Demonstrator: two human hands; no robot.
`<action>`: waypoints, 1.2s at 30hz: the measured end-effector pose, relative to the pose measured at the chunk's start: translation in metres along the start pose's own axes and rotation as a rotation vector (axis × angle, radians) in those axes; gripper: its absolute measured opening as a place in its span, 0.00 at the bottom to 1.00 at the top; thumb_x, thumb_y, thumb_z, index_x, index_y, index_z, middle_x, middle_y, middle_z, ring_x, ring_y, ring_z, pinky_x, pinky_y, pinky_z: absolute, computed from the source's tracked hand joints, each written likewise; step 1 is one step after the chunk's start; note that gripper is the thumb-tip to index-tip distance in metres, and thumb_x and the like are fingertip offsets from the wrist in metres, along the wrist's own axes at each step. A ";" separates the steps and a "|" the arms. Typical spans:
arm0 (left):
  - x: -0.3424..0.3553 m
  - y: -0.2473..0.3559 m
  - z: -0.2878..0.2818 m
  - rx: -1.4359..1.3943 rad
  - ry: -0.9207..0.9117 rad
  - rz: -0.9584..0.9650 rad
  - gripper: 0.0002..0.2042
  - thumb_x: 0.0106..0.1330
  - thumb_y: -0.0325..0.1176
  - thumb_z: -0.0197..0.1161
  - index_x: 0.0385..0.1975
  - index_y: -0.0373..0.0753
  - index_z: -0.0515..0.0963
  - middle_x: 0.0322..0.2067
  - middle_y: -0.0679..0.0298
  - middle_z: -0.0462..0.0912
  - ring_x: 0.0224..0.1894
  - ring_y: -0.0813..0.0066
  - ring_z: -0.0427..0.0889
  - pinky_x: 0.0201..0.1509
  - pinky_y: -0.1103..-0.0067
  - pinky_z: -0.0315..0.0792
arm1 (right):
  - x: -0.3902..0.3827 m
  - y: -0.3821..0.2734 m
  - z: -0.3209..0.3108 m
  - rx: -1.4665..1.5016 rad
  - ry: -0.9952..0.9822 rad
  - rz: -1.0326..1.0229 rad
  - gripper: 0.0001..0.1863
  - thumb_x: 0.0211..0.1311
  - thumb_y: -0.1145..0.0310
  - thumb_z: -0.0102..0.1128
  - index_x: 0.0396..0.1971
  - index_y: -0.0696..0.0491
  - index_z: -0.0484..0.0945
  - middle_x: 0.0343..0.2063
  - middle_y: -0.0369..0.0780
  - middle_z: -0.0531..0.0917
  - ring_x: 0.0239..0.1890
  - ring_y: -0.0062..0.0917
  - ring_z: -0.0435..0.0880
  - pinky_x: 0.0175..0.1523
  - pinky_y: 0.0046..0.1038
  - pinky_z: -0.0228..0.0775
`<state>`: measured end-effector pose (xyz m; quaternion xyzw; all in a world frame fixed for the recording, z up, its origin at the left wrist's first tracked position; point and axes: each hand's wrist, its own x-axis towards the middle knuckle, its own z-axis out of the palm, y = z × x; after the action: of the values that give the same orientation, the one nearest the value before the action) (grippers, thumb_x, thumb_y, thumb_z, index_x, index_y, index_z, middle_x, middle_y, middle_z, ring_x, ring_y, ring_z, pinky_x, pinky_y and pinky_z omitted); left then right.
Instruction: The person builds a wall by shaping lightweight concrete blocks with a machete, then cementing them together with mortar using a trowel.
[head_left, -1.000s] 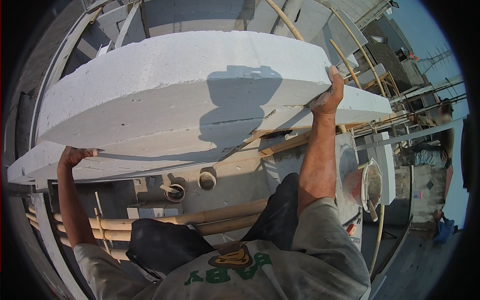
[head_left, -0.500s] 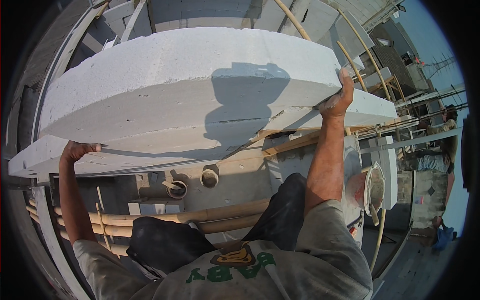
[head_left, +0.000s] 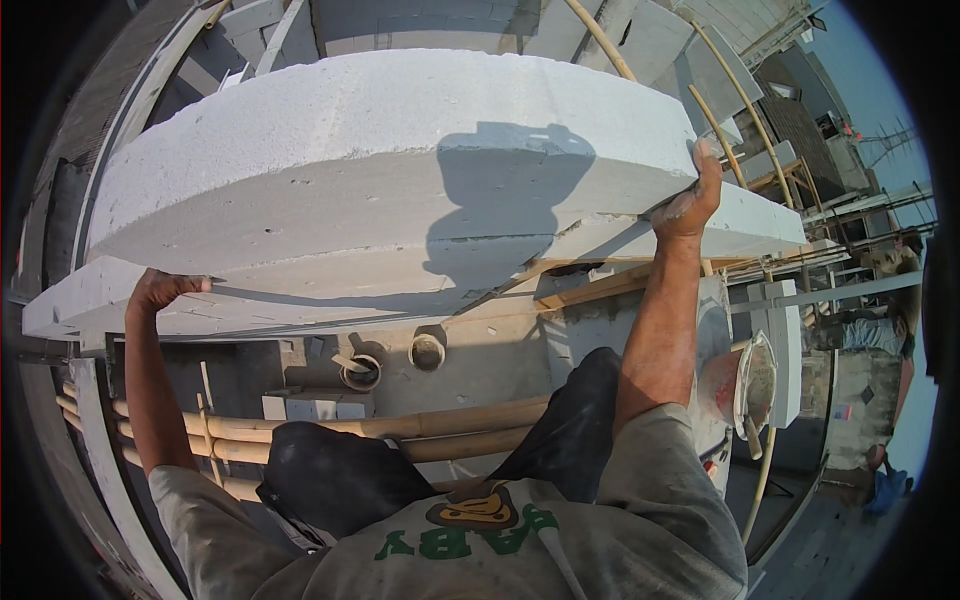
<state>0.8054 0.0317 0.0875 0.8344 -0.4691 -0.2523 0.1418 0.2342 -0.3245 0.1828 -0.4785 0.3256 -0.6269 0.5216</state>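
Observation:
A long, pale aerated concrete block [head_left: 330, 205] spans the upper part of the head view, its top rough and its near face smooth. My left hand [head_left: 168, 288] is bent at the block's lower left, thumb along the lower edge, other fingers mostly hidden. At the opposite end, my right hand [head_left: 690, 200] clasps the block with the thumb raised against its end face. Beneath it run pale blocks of the wall, whose right end [head_left: 755, 225] juts past my right hand. A shadow falls across the block's face.
Below the wall are two mortar buckets, one with a stick-like handle [head_left: 360, 368] and one plain [head_left: 427, 350]. Bamboo poles [head_left: 480, 430] cross by my knees. A mortar-crusted bucket [head_left: 750, 385] stands at right. Another person [head_left: 870, 325] is at the far right.
The whole scene sits slightly farther right in the picture. Both hands keep the same places on the block.

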 end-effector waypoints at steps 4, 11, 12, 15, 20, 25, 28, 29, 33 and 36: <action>-0.002 -0.007 -0.004 -0.103 -0.099 -0.039 0.34 0.37 0.46 0.80 0.45 0.34 0.77 0.39 0.57 0.82 0.42 0.63 0.77 0.50 0.70 0.72 | -0.006 -0.005 0.010 0.013 0.042 0.012 0.23 0.57 0.52 0.54 0.46 0.53 0.74 0.42 0.39 0.77 0.48 0.29 0.75 0.55 0.33 0.62; -0.051 0.030 0.028 0.135 0.312 -0.008 0.44 0.47 0.54 0.73 0.59 0.30 0.65 0.59 0.46 0.68 0.62 0.53 0.65 0.65 0.67 0.57 | -0.005 -0.009 0.003 0.000 -0.055 -0.005 0.22 0.59 0.52 0.56 0.44 0.53 0.75 0.42 0.38 0.77 0.50 0.26 0.72 0.57 0.28 0.59; -0.065 0.003 0.034 0.136 0.419 -0.050 0.47 0.49 0.55 0.70 0.63 0.30 0.59 0.63 0.45 0.62 0.66 0.53 0.58 0.68 0.66 0.52 | -0.005 -0.011 0.005 -0.015 -0.131 -0.013 0.22 0.59 0.52 0.56 0.44 0.54 0.75 0.43 0.38 0.77 0.50 0.26 0.72 0.57 0.28 0.58; -0.090 0.039 0.042 0.099 0.649 0.015 0.48 0.54 0.57 0.65 0.67 0.31 0.52 0.67 0.45 0.56 0.71 0.52 0.50 0.71 0.65 0.45 | -0.003 -0.017 -0.006 -0.079 -0.229 -0.070 0.24 0.59 0.51 0.57 0.46 0.55 0.75 0.45 0.39 0.76 0.50 0.26 0.72 0.58 0.27 0.57; -0.123 0.193 -0.015 0.038 0.996 0.081 0.40 0.62 0.57 0.58 0.66 0.33 0.57 0.66 0.46 0.57 0.70 0.52 0.51 0.71 0.64 0.46 | 0.006 -0.029 -0.006 -0.395 -0.419 -0.149 0.44 0.54 0.33 0.44 0.55 0.59 0.71 0.42 0.51 0.79 0.47 0.35 0.76 0.52 0.29 0.65; -0.066 0.331 -0.019 0.142 1.055 0.218 0.41 0.57 0.66 0.55 0.63 0.40 0.65 0.61 0.46 0.66 0.65 0.47 0.61 0.66 0.52 0.56 | 0.017 -0.030 -0.018 -0.490 -0.583 -0.164 0.53 0.51 0.26 0.49 0.59 0.63 0.64 0.45 0.57 0.77 0.51 0.45 0.78 0.52 0.34 0.71; -0.016 0.415 0.004 0.181 0.727 0.233 0.46 0.51 0.75 0.49 0.62 0.44 0.68 0.59 0.43 0.68 0.63 0.44 0.65 0.66 0.49 0.53 | 0.031 -0.030 -0.050 -0.500 -0.617 -0.199 0.62 0.47 0.20 0.42 0.61 0.68 0.58 0.51 0.62 0.72 0.58 0.50 0.72 0.59 0.37 0.67; -0.006 0.428 0.005 0.209 0.734 0.241 0.46 0.51 0.75 0.49 0.62 0.44 0.68 0.59 0.43 0.68 0.63 0.44 0.65 0.66 0.49 0.53 | 0.035 -0.033 -0.061 -0.499 -0.670 -0.187 0.63 0.47 0.20 0.41 0.61 0.69 0.58 0.52 0.63 0.71 0.59 0.52 0.70 0.61 0.37 0.65; 0.011 0.478 0.028 0.262 0.386 0.198 0.47 0.51 0.76 0.48 0.60 0.39 0.69 0.55 0.42 0.72 0.61 0.45 0.68 0.64 0.51 0.57 | 0.027 -0.053 -0.154 -0.246 -0.465 -0.243 0.47 0.58 0.34 0.52 0.57 0.67 0.67 0.51 0.56 0.75 0.56 0.42 0.73 0.60 0.34 0.64; 0.008 0.501 0.037 0.213 0.253 0.196 0.49 0.50 0.77 0.48 0.59 0.36 0.70 0.53 0.40 0.74 0.60 0.47 0.70 0.63 0.53 0.59 | -0.007 -0.049 -0.238 -0.130 -0.255 -0.138 0.41 0.60 0.38 0.53 0.54 0.65 0.70 0.47 0.50 0.78 0.53 0.34 0.76 0.59 0.32 0.65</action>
<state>0.4319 -0.2358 0.2919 0.8202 -0.5505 -0.0791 0.1342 -0.0060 -0.3269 0.1469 -0.6083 0.2630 -0.5730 0.4822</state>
